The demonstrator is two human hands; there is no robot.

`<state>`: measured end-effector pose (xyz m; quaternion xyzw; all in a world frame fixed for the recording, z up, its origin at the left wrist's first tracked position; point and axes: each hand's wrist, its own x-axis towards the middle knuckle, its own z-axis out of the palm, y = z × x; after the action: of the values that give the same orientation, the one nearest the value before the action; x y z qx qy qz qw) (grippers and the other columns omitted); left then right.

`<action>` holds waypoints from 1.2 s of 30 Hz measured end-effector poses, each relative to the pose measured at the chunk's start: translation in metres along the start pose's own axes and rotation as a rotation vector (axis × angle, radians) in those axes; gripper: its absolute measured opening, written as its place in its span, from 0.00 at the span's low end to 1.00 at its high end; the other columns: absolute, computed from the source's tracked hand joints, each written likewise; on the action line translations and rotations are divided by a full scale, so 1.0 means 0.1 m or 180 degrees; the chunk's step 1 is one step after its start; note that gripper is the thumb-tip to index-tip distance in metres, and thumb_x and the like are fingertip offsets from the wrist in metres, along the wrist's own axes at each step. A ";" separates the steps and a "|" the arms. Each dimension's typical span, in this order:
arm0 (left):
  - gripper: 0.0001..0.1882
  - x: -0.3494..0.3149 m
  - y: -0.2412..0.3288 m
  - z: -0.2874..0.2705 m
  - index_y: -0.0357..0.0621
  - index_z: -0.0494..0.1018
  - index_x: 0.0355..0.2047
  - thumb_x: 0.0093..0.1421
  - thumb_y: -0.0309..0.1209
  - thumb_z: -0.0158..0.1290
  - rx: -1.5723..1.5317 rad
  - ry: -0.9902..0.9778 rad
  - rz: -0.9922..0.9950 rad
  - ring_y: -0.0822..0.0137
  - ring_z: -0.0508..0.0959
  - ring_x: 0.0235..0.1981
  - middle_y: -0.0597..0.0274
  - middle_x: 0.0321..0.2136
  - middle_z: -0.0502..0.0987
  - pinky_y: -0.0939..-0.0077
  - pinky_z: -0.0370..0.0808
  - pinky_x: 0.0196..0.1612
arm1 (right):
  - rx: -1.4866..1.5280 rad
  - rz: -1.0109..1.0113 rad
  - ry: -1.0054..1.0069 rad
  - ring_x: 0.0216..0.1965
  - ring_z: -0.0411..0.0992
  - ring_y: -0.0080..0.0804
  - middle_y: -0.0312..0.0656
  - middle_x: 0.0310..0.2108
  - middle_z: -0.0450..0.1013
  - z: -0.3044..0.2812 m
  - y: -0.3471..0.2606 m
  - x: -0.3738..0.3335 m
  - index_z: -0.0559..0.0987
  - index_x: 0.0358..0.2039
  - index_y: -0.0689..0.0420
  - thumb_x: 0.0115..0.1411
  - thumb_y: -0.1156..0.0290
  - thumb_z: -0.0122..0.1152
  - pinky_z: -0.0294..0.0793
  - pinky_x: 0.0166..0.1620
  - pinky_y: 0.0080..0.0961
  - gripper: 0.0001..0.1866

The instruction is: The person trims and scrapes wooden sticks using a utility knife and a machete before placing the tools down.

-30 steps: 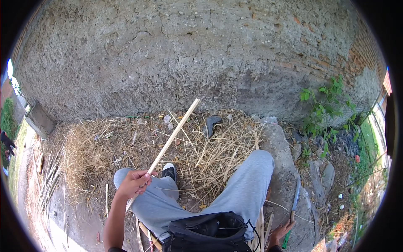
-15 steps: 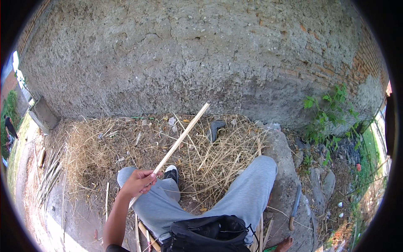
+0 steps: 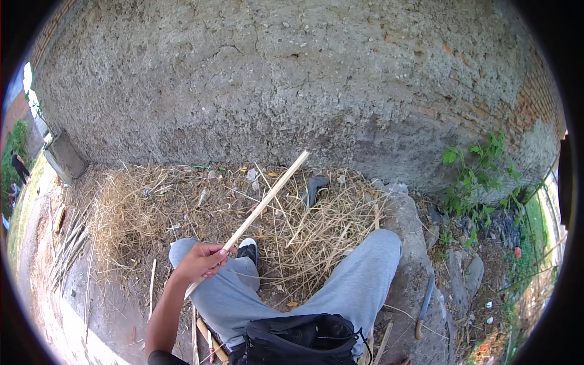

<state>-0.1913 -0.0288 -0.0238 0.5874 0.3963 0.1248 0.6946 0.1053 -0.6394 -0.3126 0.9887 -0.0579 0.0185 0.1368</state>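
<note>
My left hand (image 3: 204,263) is closed round a long, pale split-wood strip (image 3: 267,198), near its lower end, above my left knee. The strip slants up and to the right, its far tip in front of the rough wall. At the lower edge, right of my lap, only a sliver of skin shows; I cannot make out whether it belongs to my right hand. A long knife (image 3: 426,307) with a wooden handle lies on the concrete beyond my right leg. Thin shavings (image 3: 328,243) cover the ground between and ahead of my knees.
A weathered wall (image 3: 292,91) stands ahead. A dark boot (image 3: 314,190) lies among the shavings. Thin sticks (image 3: 72,252) are bundled at left, and further wooden pieces (image 3: 213,344) lie beside my left thigh. Leafy plants (image 3: 477,176) grow at right. A person (image 3: 19,165) stands far left.
The view has shifted slightly. My left hand keeps its hold on the strip, which stays almost in place. The skin showing at the lower right has sunk mostly out of view.
</note>
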 end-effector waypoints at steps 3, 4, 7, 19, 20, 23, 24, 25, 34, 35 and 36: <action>0.15 0.00 -0.01 -0.01 0.39 0.76 0.52 0.70 0.33 0.49 0.0063 0.0011 0.0008 0.82 0.61 0.14 0.70 0.23 0.69 0.84 0.57 0.16 | 0.0111 0.0079 -0.0011 0.55 0.69 0.59 0.58 0.59 0.65 -0.09 0.00 0.08 0.68 0.61 0.59 0.61 0.52 0.55 0.69 0.55 0.53 0.33; 0.16 0.00 -0.02 0.00 0.39 0.76 0.51 0.70 0.34 0.49 0.0096 0.0045 0.0026 0.82 0.61 0.15 0.70 0.23 0.69 0.83 0.57 0.17 | 0.0154 0.0082 -0.0011 0.55 0.69 0.59 0.58 0.59 0.66 -0.10 -0.03 0.11 0.68 0.60 0.60 0.61 0.52 0.55 0.69 0.54 0.53 0.32; 0.16 -0.01 0.01 0.01 0.39 0.76 0.51 0.70 0.34 0.49 0.0103 0.0025 0.0063 0.82 0.62 0.15 0.70 0.23 0.69 0.84 0.57 0.17 | 0.0262 0.0150 -0.0023 0.54 0.69 0.59 0.58 0.57 0.67 -0.15 -0.05 0.15 0.69 0.59 0.60 0.62 0.52 0.55 0.69 0.54 0.53 0.31; 0.17 -0.01 0.02 0.02 0.39 0.76 0.52 0.70 0.36 0.50 0.0024 -0.0003 -0.0081 0.82 0.61 0.16 0.71 0.23 0.69 0.83 0.57 0.17 | 0.1501 0.0881 -0.0085 0.49 0.72 0.58 0.59 0.51 0.72 -0.51 -0.03 0.52 0.74 0.54 0.62 0.63 0.53 0.55 0.71 0.51 0.52 0.27; 0.17 -0.02 0.04 0.04 0.39 0.76 0.52 0.70 0.36 0.50 0.0037 0.0010 -0.0100 0.82 0.61 0.16 0.71 0.23 0.69 0.83 0.57 0.17 | 0.1827 0.1034 -0.0116 0.49 0.72 0.58 0.59 0.50 0.72 -0.57 -0.05 0.59 0.74 0.54 0.62 0.63 0.53 0.55 0.71 0.50 0.52 0.27; 0.17 -0.09 0.07 0.03 0.39 0.76 0.52 0.70 0.36 0.50 0.0197 0.0129 -0.0100 0.82 0.61 0.16 0.71 0.23 0.69 0.83 0.56 0.17 | 0.2923 0.1472 0.0152 0.48 0.73 0.57 0.59 0.49 0.74 -0.71 -0.07 0.87 0.75 0.52 0.63 0.63 0.54 0.55 0.72 0.49 0.52 0.26; 0.17 -0.07 0.09 0.05 0.39 0.76 0.52 0.70 0.36 0.50 0.0209 0.0094 -0.0069 0.82 0.61 0.16 0.71 0.23 0.70 0.83 0.56 0.17 | 0.3350 0.1415 0.0585 0.50 0.71 0.54 0.57 0.51 0.72 -0.45 -0.03 1.08 0.74 0.53 0.63 0.65 0.60 0.52 0.71 0.52 0.47 0.22; 0.17 -0.02 0.09 0.06 0.39 0.76 0.52 0.70 0.36 0.50 0.0211 0.0030 -0.0027 0.82 0.61 0.16 0.70 0.23 0.70 0.83 0.56 0.17 | 0.3765 0.1305 0.1048 0.53 0.70 0.50 0.55 0.53 0.70 -0.12 0.08 1.33 0.73 0.53 0.64 0.67 0.67 0.50 0.69 0.54 0.41 0.19; 0.16 -0.03 -0.02 0.01 0.38 0.76 0.51 0.69 0.35 0.50 0.0034 0.0046 0.0002 0.82 0.61 0.15 0.70 0.23 0.69 0.84 0.57 0.16 | 0.3469 -0.0438 0.2126 0.48 0.70 0.47 0.51 0.47 0.70 -0.42 -0.75 1.55 0.72 0.47 0.64 0.71 0.72 0.45 0.68 0.51 0.38 0.11; 0.16 -0.01 -0.03 0.01 0.38 0.76 0.51 0.69 0.35 0.50 0.0030 0.0039 0.0010 0.82 0.61 0.15 0.70 0.23 0.69 0.84 0.57 0.16 | 0.3242 -0.0662 0.1840 0.50 0.69 0.49 0.53 0.50 0.68 -0.38 -0.79 1.57 0.71 0.47 0.63 0.71 0.71 0.46 0.67 0.52 0.40 0.10; 0.16 0.00 -0.03 0.00 0.38 0.76 0.51 0.70 0.35 0.50 0.0010 0.0000 0.0009 0.82 0.61 0.15 0.70 0.23 0.69 0.84 0.57 0.16 | 0.3242 -0.0662 0.1848 0.50 0.69 0.49 0.53 0.50 0.68 -0.35 -0.85 1.59 0.71 0.47 0.63 0.71 0.71 0.46 0.67 0.52 0.40 0.10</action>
<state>-0.1918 -0.0299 -0.0267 0.5890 0.3957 0.1251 0.6934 0.2725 -0.5663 -0.2937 0.8848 0.0952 0.3001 -0.3434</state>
